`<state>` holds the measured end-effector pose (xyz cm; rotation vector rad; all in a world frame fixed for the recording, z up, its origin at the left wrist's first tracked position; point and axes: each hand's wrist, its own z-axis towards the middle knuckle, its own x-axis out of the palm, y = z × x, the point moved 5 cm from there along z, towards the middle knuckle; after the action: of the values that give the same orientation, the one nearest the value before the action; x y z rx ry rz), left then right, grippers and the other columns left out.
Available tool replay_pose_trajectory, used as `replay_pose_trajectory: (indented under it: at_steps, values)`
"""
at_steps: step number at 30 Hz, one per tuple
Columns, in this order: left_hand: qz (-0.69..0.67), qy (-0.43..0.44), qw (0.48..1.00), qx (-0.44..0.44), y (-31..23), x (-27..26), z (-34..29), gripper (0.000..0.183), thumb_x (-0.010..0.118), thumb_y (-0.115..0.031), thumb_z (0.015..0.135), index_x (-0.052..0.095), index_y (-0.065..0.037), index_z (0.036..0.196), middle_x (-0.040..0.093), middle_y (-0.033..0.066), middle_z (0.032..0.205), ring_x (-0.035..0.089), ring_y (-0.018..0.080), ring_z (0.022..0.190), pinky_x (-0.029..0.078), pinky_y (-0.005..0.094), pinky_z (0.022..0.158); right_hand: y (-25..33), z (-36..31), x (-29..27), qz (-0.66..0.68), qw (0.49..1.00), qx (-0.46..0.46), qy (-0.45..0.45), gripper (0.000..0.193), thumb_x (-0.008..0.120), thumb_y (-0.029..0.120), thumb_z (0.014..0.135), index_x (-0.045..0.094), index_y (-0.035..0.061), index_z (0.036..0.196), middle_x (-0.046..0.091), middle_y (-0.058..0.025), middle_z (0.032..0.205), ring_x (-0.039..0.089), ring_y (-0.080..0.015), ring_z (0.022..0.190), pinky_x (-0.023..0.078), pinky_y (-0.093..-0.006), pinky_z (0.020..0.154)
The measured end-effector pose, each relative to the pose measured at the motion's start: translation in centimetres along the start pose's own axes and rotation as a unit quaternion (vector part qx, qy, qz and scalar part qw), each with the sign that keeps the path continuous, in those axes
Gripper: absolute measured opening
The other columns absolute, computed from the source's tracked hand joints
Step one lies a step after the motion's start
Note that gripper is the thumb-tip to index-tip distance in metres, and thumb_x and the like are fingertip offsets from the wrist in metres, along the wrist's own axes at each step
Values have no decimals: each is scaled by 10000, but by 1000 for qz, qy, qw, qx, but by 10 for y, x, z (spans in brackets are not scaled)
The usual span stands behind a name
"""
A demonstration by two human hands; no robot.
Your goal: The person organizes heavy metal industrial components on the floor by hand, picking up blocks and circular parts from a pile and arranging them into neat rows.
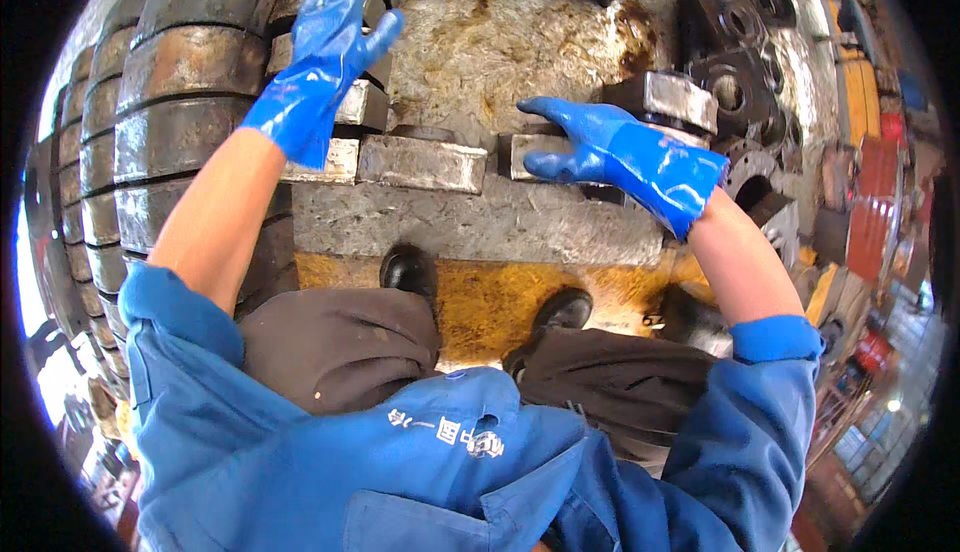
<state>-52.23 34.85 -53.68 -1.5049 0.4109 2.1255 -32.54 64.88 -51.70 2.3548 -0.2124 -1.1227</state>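
Observation:
My left hand [335, 37], in a blue rubber glove, reaches to the far left with fingers stretched and spread. It is over a column of dark metal blocks, and nothing shows in its grasp. My right hand [590, 142], gloved alike, is at centre right beside a rectangular metal block [517, 155]. Its thumb lies across the block's near face, while the fingers point left above the far side, apart from the thumb. Left of that block, a longer worn metal block [422, 164] lies in the same row. Whether the right palm touches metal is hidden.
Large curved metal pieces [195, 62] are stacked along the left. Dark blocks with round bores [735, 22] stand at the right, near a thick block [672, 100]. The stained metal worktop [480, 42] lies between them. My shoes [563, 309] are on a yellow surface [480, 302].

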Motion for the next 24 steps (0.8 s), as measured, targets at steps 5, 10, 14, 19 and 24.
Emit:
replay_pose_trajectory:
  at_steps: [5,10,14,19,24]
  values:
    - [-330,307,866,217,-111,-55,-55,993,862,-598,852,506,-86,1624,527,262,1629,515,444,1501,441,504,1247,3,-48,18,-205,965,13,-162,938,938,418,794,491,266,1605,673,-130,1425,653,-374,1327,535,-541,1066]
    - [-155,364,874,283,-152,-57,-87,1036,895,-515,804,454,-111,1650,581,238,1576,575,423,1440,493,495,1195,-7,-45,29,-166,976,32,-139,916,926,239,780,507,241,1594,666,-144,1434,654,-392,1313,552,-525,1076]
    - [-169,335,895,241,-147,-47,-98,926,878,-484,816,540,-102,1588,636,223,1520,617,413,1391,510,495,1173,-2,-43,34,-145,975,38,-164,851,888,148,783,546,222,1559,663,-142,1459,645,-392,1342,552,-514,1101]
    - [-177,313,914,188,-160,-50,-107,845,855,-500,822,612,-98,1524,659,210,1500,623,397,1388,501,497,1182,-5,-46,38,-138,975,53,-164,846,855,114,770,554,230,1552,661,-151,1461,626,-397,1371,550,-533,1104]
    - [-183,323,913,168,-162,-50,-102,849,855,-495,810,620,-82,1513,667,210,1492,619,387,1397,493,494,1189,-1,-48,43,-140,975,51,-163,881,868,126,753,536,226,1563,646,-170,1474,617,-404,1379,546,-528,1111]
